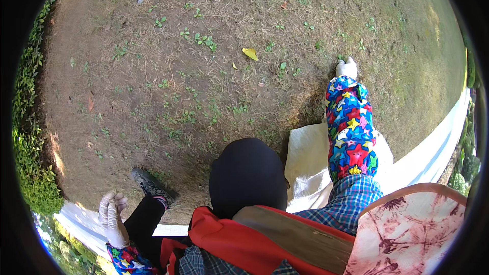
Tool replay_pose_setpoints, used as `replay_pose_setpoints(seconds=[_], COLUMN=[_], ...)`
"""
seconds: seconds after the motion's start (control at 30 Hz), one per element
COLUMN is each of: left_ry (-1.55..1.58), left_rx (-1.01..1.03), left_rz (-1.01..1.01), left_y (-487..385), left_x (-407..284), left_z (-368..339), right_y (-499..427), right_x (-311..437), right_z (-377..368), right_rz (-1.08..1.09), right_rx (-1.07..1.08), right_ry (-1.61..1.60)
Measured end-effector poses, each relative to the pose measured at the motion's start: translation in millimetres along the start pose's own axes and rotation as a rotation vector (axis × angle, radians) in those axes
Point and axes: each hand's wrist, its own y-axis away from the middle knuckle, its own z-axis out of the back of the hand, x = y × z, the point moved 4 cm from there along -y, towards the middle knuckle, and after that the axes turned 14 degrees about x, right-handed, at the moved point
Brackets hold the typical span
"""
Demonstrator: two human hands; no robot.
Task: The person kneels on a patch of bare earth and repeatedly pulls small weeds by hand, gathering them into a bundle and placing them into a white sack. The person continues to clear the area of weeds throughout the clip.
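My right hand (pixel 347 68), in a pale glove, reaches out to the ground ahead on the right. Its fingertips are down at a small green weed (pixel 340 57); whether they grip it cannot be told. Low on the left is my left hand (pixel 113 217), also gloved, raised beside my leg with its fingers curled. Nothing can be made out in it, though the inside of the fingers is hidden. Under my right forearm lies a white sack (pixel 307 152), partly covered by the star-patterned sleeve (pixel 351 122).
Dry, patchy grass (pixel 183 84) with scattered small weeds (pixel 204 40) spreads ahead. A yellow leaf (pixel 250 53) lies on it. A leafy hedge (pixel 28 122) borders the left. My bent knee (pixel 248 175) and shoe (pixel 154 184) are close in. White sheeting (pixel 431 156) runs along the right.
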Motion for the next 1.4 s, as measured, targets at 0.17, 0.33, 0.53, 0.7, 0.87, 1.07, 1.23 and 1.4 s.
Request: replay_pose_setpoints(seconds=[0.17, 0.33, 0.53, 0.7, 0.87, 1.07, 1.23, 1.4], left_ry=[0.002, 0.005, 0.0, 0.021, 0.096, 0.072, 0.162, 0.185], left_rx=[0.075, 0.081, 0.054, 0.05, 0.081, 0.1, 0.041, -0.004], left_rz=[0.072, 0.076, 0.08, 0.072, -0.009, -0.139, -0.166, -0.175], left_y=[-13, -21, -11, -23, -8, 24, 28, 42], left_x=[20, 30, 35, 33, 8, -17, -8, 3], left_z=[-4, 4, 15, 29, 51, 90, 127, 163], right_y=[-1, -11, -11, -6, 40, 152, 217, 253], right_x=[-18, -57, -28, 11, 96, 299, 405, 443], right_z=[-9, -32, -49, -40, -20, -35, -83, -115], right_rz=[-0.14, -0.249, -0.06, 0.037, 0.203, 0.608, 0.836, 0.979], right_rx=[0.107, -0.014, 0.105, 0.057, 0.209, 0.87, 0.659, 0.547], right_ry=[0.155, -1.131, -0.983, 0.026, -1.042, -0.868, -0.295, 0.067])
